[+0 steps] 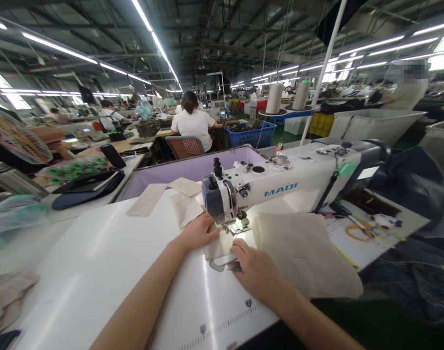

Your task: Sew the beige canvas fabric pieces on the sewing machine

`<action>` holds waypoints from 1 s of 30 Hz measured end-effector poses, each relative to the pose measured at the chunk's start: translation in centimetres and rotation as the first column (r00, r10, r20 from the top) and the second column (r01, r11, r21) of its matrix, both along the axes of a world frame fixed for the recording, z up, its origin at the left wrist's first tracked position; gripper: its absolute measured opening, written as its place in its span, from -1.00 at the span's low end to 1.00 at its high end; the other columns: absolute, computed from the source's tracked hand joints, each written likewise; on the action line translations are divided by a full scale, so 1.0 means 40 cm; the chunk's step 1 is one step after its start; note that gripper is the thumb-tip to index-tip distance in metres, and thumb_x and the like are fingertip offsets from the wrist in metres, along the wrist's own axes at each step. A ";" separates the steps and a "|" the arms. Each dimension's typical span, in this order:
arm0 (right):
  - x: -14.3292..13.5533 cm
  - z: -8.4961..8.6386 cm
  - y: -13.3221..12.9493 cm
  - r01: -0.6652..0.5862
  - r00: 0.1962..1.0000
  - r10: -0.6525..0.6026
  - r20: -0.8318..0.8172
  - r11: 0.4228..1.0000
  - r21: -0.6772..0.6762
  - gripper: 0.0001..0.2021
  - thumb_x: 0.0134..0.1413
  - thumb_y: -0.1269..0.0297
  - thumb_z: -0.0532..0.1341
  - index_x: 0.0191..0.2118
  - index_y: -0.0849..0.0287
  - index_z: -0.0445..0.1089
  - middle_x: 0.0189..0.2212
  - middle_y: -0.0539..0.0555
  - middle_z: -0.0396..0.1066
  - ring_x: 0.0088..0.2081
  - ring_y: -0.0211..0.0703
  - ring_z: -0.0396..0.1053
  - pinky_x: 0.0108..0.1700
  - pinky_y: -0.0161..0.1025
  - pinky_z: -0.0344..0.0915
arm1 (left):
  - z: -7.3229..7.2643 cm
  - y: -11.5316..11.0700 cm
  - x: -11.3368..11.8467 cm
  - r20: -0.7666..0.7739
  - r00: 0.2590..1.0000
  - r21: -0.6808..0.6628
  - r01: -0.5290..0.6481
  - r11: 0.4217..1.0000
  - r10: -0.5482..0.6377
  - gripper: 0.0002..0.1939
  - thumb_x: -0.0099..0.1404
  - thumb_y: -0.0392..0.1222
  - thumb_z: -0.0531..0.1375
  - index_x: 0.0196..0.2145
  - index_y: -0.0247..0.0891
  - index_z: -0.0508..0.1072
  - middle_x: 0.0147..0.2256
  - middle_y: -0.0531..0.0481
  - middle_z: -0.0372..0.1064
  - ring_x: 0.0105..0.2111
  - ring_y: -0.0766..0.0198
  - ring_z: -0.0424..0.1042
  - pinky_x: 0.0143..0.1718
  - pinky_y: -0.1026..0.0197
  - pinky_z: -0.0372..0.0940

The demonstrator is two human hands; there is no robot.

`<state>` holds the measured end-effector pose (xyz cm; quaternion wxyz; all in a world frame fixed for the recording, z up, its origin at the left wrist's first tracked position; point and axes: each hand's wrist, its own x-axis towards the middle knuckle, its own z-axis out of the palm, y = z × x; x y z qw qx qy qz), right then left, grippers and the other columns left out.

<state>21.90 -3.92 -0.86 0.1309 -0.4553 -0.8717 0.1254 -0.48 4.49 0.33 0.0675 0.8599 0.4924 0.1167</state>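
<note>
A white sewing machine (298, 177) stands before me, its lamp lighting the presser foot (239, 227). Under and in front of the foot lies a small beige fabric piece (216, 249). My left hand (198, 233) rests on the table at the left of the foot, thumb apart from the fingers, touching the cloth. Closed on the near right edge of the piece is my right hand (256, 267), its fingertips partly hidden. Beyond my left hand lie more beige pieces (185, 206). Right of the needle, a stack of larger beige fabric panels (298, 253) hangs over the table edge.
The white table (108, 248) extends to the left. Scissors (362, 226) and a yellow tape measure lie at the right. Thread cones (275, 98) stand behind the machine. A lilac-lined bin (163, 175) adjoins the table's far edge. A co-worker (192, 119) sits ahead, facing away.
</note>
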 end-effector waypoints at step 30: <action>0.030 0.024 0.006 -0.057 0.997 0.050 -0.062 0.991 -0.120 -0.76 0.29 0.35 0.12 0.01 0.16 0.42 0.06 0.10 0.45 -0.11 -0.03 0.52 -0.12 -0.19 0.38 | 0.002 -0.266 0.066 -0.049 0.990 0.109 0.136 0.985 -0.131 -0.58 0.44 -0.16 0.13 0.21 -0.24 0.36 0.11 -0.16 0.44 0.10 0.00 0.41 0.08 -0.07 0.41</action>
